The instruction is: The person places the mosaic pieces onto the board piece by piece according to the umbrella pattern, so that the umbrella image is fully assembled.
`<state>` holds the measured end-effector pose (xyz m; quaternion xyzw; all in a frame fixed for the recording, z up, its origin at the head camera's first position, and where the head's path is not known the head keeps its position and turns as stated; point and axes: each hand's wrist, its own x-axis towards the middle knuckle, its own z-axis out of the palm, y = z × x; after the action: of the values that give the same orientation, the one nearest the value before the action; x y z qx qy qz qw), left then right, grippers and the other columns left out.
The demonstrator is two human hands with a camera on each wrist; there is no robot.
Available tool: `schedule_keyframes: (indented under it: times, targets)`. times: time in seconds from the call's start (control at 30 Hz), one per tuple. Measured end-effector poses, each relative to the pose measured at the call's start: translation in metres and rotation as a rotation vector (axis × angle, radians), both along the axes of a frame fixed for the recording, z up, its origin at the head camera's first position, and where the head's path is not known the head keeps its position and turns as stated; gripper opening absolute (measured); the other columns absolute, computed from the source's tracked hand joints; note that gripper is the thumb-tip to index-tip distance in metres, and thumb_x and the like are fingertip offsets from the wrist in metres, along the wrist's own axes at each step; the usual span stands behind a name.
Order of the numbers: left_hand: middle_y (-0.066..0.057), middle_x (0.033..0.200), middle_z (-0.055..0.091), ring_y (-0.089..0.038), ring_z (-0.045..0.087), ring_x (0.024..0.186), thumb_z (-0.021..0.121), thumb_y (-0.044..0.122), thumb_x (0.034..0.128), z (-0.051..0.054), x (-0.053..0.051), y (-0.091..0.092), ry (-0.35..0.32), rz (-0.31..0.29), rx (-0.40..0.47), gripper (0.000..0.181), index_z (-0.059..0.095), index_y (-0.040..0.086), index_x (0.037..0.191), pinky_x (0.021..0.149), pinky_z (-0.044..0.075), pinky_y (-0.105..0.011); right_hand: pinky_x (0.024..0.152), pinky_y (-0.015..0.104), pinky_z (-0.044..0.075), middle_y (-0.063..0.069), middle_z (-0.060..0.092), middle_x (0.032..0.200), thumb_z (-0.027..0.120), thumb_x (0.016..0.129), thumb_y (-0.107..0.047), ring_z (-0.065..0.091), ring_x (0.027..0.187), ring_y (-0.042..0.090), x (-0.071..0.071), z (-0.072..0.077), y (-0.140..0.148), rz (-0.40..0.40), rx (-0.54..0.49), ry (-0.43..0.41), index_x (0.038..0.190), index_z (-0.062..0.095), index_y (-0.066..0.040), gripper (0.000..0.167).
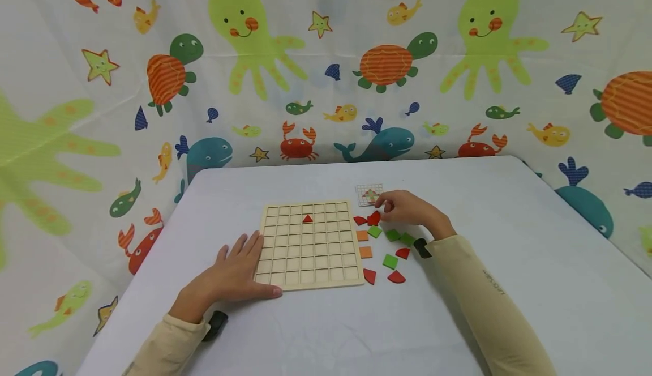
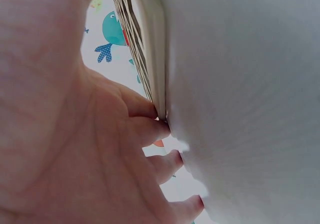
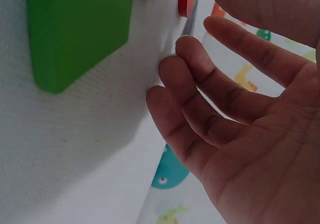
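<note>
A pale wooden grid board [image 1: 292, 257] lies on the table, with a red triangle [image 1: 308, 218] in one of its upper cells. My left hand [image 1: 234, 271] is spread along the board's left side, thumb by the front corner; the left wrist view shows fingertips touching the board's edge [image 2: 157, 59]. Over the back of the loose pieces hovers my right hand [image 1: 407, 207], fingers relaxed and slightly bent. It is close to a red piece [image 1: 374, 218], and nothing shows in its grasp. In the right wrist view a green piece [image 3: 80, 34] lies beside the fingers.
Right of the board lie orange squares [image 1: 365, 252], green squares [image 1: 390, 261] and several red quarter-round pieces [image 1: 396, 277]. A small gridded pattern card [image 1: 368, 196] lies behind them. A sea-animal printed cloth [image 1: 316, 98] hangs behind the white table [image 1: 316, 336].
</note>
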<state>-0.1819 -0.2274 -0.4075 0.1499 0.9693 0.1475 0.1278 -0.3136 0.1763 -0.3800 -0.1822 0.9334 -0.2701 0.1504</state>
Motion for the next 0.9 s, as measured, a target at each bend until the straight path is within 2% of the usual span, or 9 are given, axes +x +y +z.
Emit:
schedule_keyframes:
  times: [0.17,0.47,0.53,0.7,0.8,0.9]
  targets:
    - [-0.033,0.172,0.018,-0.057,0.013,0.157,0.081,0.073,0.0791,0.000,0.001,0.000,0.009,-0.004,-0.005,0.136,0.019,-0.013,0.164,0.117,0.010,-0.080,0.082,0.036,0.054,0.009,0.064,0.100,0.074,0.099,-0.013,0.059,0.094,0.026,0.001,-0.002,-0.001,0.005,0.008,-0.014,0.131,0.070,-0.005,0.033]
    - [-0.033,0.172,0.017,-0.058,0.012,0.156,0.081,0.073,0.0794,0.002,0.001,0.002,0.001,-0.002,-0.004,0.136,0.018,-0.013,0.164,0.117,0.009,-0.081,0.078,0.035,0.052,0.009,0.062,0.095,0.074,0.097,-0.011,0.059,0.092,0.026,0.000,-0.003,-0.004,0.025,0.012,0.019,0.129,0.071,-0.005,0.033]
    - [-0.034,0.172,0.017,-0.058,0.012,0.156,0.081,0.073,0.0795,0.002,0.002,0.002,0.001,-0.001,-0.003,0.136,0.018,-0.014,0.164,0.117,0.009,-0.081,0.080,0.036,0.053,0.009,0.063,0.098,0.073,0.098,-0.011,0.058,0.094,0.026,-0.001,-0.003,-0.007,0.031,0.000,0.035,0.129,0.071,-0.005,0.032]
    - [-0.033,0.172,0.017,-0.058,0.012,0.156,0.080,0.074,0.0792,0.000,0.001,0.001,0.005,0.004,-0.006,0.136,0.018,-0.013,0.164,0.117,0.009,-0.081,0.095,0.042,0.056,0.011,0.068,0.116,0.071,0.100,-0.012,0.060,0.108,0.030,-0.002,-0.004,-0.021,0.067,-0.019,0.098,0.129,0.073,-0.004,0.030]
    - [-0.032,0.172,0.018,-0.058,0.013,0.157,0.080,0.075,0.0791,-0.001,0.001,0.002,0.005,0.004,-0.010,0.136,0.019,-0.012,0.165,0.117,0.009,-0.080,0.096,0.043,0.057,0.011,0.071,0.119,0.072,0.100,-0.012,0.062,0.108,0.029,-0.002,-0.006,-0.028,0.100,0.008,0.123,0.127,0.074,-0.003,0.028]
    - [-0.032,0.172,0.018,-0.058,0.012,0.156,0.080,0.075,0.0790,-0.002,0.000,0.002,0.010,0.001,-0.014,0.136,0.019,-0.012,0.165,0.117,0.009,-0.080,0.091,0.039,0.058,0.008,0.072,0.112,0.076,0.099,-0.013,0.063,0.103,0.027,-0.003,-0.010,-0.034,0.138,0.049,0.151,0.122,0.077,-0.003,0.025]
